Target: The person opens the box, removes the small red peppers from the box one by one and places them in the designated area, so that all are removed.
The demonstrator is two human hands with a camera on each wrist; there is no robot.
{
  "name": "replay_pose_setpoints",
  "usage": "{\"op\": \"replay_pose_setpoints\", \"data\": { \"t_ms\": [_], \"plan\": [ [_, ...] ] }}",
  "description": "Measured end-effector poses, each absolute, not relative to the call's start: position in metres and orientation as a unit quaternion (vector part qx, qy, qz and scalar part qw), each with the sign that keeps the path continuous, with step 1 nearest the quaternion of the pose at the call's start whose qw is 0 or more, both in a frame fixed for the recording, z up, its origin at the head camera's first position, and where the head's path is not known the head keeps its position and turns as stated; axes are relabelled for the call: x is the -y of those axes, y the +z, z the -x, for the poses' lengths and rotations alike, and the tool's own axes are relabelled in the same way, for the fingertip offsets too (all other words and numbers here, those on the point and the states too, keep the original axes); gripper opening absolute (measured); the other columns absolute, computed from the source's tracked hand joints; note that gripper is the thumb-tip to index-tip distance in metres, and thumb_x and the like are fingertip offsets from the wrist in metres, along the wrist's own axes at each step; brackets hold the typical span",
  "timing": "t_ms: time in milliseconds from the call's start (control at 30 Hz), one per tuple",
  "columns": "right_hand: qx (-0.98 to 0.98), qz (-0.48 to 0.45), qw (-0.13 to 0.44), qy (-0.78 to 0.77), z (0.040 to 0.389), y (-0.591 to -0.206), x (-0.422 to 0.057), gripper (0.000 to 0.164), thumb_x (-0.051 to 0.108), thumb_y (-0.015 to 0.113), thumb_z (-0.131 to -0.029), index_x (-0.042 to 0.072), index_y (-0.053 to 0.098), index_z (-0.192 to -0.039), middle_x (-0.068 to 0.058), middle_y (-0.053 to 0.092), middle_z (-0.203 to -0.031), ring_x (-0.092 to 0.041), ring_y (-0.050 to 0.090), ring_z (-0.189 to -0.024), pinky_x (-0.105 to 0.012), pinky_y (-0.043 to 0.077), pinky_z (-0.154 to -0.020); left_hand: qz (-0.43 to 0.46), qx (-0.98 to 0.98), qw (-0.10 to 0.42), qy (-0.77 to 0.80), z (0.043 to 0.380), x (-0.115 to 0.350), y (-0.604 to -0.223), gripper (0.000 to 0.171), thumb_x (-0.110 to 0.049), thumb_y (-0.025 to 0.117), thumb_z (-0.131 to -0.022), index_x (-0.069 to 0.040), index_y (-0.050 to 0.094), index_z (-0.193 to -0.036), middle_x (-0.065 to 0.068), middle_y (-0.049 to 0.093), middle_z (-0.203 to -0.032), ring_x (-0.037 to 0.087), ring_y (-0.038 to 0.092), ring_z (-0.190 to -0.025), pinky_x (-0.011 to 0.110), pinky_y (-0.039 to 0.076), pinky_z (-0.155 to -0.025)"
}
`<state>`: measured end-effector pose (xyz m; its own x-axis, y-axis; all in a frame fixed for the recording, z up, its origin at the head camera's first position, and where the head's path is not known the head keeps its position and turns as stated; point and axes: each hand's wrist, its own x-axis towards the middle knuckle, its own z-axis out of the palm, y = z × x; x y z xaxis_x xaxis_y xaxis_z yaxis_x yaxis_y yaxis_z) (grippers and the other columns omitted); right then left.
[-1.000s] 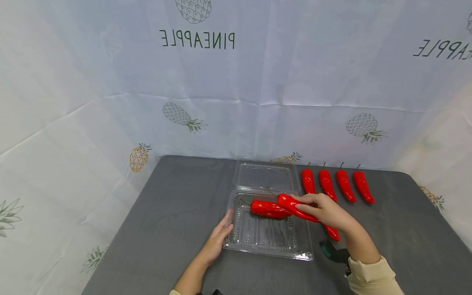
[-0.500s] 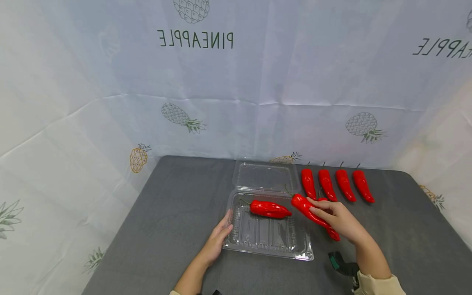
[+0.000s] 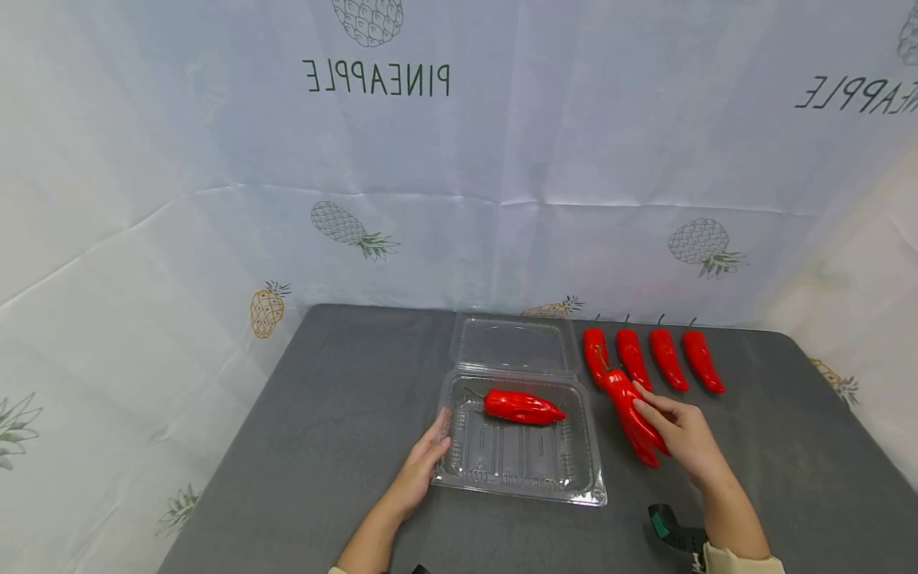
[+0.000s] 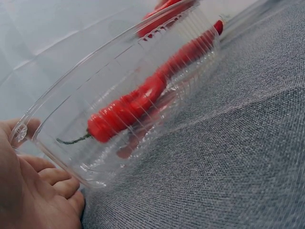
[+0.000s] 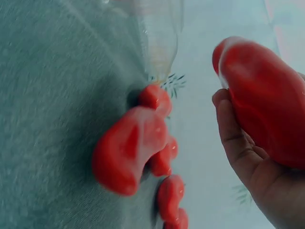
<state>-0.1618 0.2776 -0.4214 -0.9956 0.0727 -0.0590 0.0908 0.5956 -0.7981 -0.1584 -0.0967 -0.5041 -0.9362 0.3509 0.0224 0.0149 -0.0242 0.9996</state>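
In the head view my right hand (image 3: 677, 426) holds a red pepper (image 3: 631, 406) between thumb and fingers, above another red pepper (image 3: 644, 456) mostly hidden beneath it. The right wrist view shows the held pepper (image 5: 264, 100) raised off the grey table, apart from the lower one (image 5: 128, 148). A clear plastic container (image 3: 516, 493) lies with its lid (image 3: 515, 344) folded back. One red pepper (image 3: 523, 406) lies crosswise inside, its stem to the left. My left hand (image 3: 418, 470) grips the container's left rim, the thumb over the edge and the fingers outside (image 4: 52, 179).
Several red peppers (image 3: 667, 359) stand in a row at the back right of the grey table (image 3: 358, 399), stems toward the wall. A white curtain printed with pineapples (image 3: 459, 143) hangs behind. A dark camera mount (image 3: 674, 530) sticks out from the right wrist.
My right hand has moved right with its pepper, from over the container to over the pepper lying on the table. The left hand and the pepper in the container stay put.
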Motion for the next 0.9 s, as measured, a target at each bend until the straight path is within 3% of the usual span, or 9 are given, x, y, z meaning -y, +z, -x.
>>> {"op": "replay_pose_setpoints", "data": {
  "t_ms": [67, 200, 333, 400, 533, 900],
  "plan": [
    [-0.894, -0.059, 0.003, -0.444, 0.163, -0.425, -0.282, 0.054, 0.038, 0.052, -0.094, 0.007, 0.044, -0.137, 0.006, 0.059, -0.074, -0.008, 0.044, -0.061, -0.023, 0.040, -0.050, -0.133, -0.689, 0.121, 0.702, 0.158, 0.097, -0.504, 0.060, -0.022, 0.037, -0.100, 0.005, 0.010, -0.147, 0.021, 0.009, -0.155, 0.032, 0.003, -0.144, -0.001, 0.013, -0.099],
    [-0.895, -0.086, -0.012, -0.438, 0.163, -0.431, -0.290, 0.057, 0.042, 0.051, -0.093, 0.008, 0.042, -0.138, 0.007, 0.058, -0.078, -0.008, 0.042, -0.063, -0.024, 0.038, -0.051, -0.134, -0.690, 0.122, 0.701, 0.158, 0.097, -0.504, 0.061, -0.022, 0.036, -0.100, 0.006, 0.010, -0.147, 0.021, 0.008, -0.155, 0.033, 0.003, -0.144, -0.001, 0.013, -0.099],
    [-0.893, -0.117, -0.017, -0.433, 0.160, -0.437, -0.298, 0.060, 0.046, 0.047, -0.094, 0.008, 0.039, -0.139, -0.013, 0.061, -0.114, -0.005, 0.041, -0.075, -0.021, 0.040, -0.055, -0.136, -0.690, 0.122, 0.700, 0.158, 0.097, -0.504, 0.061, -0.022, 0.036, -0.100, 0.006, 0.009, -0.147, 0.020, 0.008, -0.155, 0.032, 0.003, -0.144, -0.001, 0.013, -0.099],
    [-0.890, -0.136, -0.015, -0.435, 0.159, -0.440, -0.302, 0.061, 0.047, 0.045, -0.094, 0.008, 0.038, -0.140, -0.021, 0.050, -0.134, -0.003, 0.039, -0.081, -0.018, 0.041, -0.059, -0.137, -0.690, 0.123, 0.700, 0.158, 0.098, -0.503, 0.060, -0.022, 0.036, -0.100, 0.005, 0.009, -0.147, 0.020, 0.008, -0.155, 0.032, 0.002, -0.144, -0.001, 0.013, -0.099],
    [-0.881, -0.163, -0.012, -0.444, 0.158, -0.445, -0.308, 0.062, 0.049, 0.043, -0.094, 0.010, 0.034, -0.142, -0.024, 0.035, -0.145, -0.003, 0.037, -0.086, -0.015, 0.039, -0.062, -0.137, -0.690, 0.123, 0.700, 0.158, 0.097, -0.503, 0.060, -0.022, 0.035, -0.100, 0.005, 0.009, -0.147, 0.020, 0.007, -0.155, 0.032, 0.002, -0.144, -0.001, 0.013, -0.099],
    [-0.873, -0.211, 0.001, -0.440, 0.160, -0.458, -0.320, 0.064, 0.051, 0.041, -0.094, 0.011, 0.031, -0.143, -0.024, 0.028, -0.149, -0.032, 0.037, -0.117, -0.015, 0.035, -0.069, -0.134, -0.693, 0.120, 0.698, 0.158, 0.097, -0.503, 0.060, -0.023, 0.036, -0.100, 0.004, 0.010, -0.147, 0.020, 0.009, -0.155, 0.032, 0.003, -0.144, -0.001, 0.013, -0.099]
  ]
}}
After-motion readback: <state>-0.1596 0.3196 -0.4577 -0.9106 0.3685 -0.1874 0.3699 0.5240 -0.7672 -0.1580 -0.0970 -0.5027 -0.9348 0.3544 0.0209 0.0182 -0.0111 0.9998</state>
